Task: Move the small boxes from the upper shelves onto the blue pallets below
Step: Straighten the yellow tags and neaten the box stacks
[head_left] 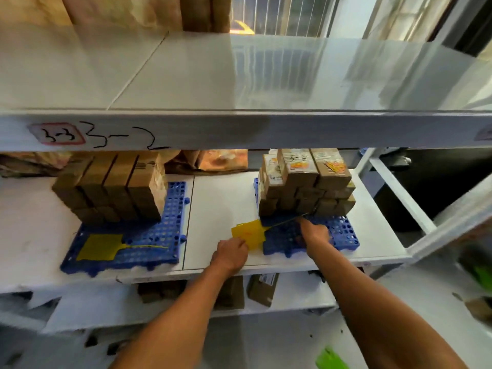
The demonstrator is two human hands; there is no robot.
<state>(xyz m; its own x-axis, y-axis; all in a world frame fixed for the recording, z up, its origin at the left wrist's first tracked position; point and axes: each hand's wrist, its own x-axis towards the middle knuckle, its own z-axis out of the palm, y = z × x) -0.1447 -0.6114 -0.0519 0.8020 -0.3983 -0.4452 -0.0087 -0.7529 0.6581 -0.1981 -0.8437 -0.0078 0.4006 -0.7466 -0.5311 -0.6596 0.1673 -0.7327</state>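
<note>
1. Head view — two blue pallets sit on the middle shelf point(221, 198): the left pallet point(149, 235) and the right pallet point(343, 233), well apart with bare white shelf between them.
2. A stack of boxes point(306, 182) fills the back of the right pallet; another stack point(114, 187) stands on the back of the left pallet.
3. The left hand point(230, 253) pinches the near edge of a yellow tag point(249, 231), which lies half on the shelf and half over the right pallet's left edge.
4. The right hand point(314, 233) rests on the right pallet just in front of the boxes, fingers curled at the thin tail of the tag — whether it grips the tail I cannot tell.
5. A second yellow tag point(99, 247) lies flat on the left pallet's front.
6. The front half of each pallet is bare; the upper shelf point(213, 75) above is wide open, with brown packages point(127, 12) at its back.
</note>
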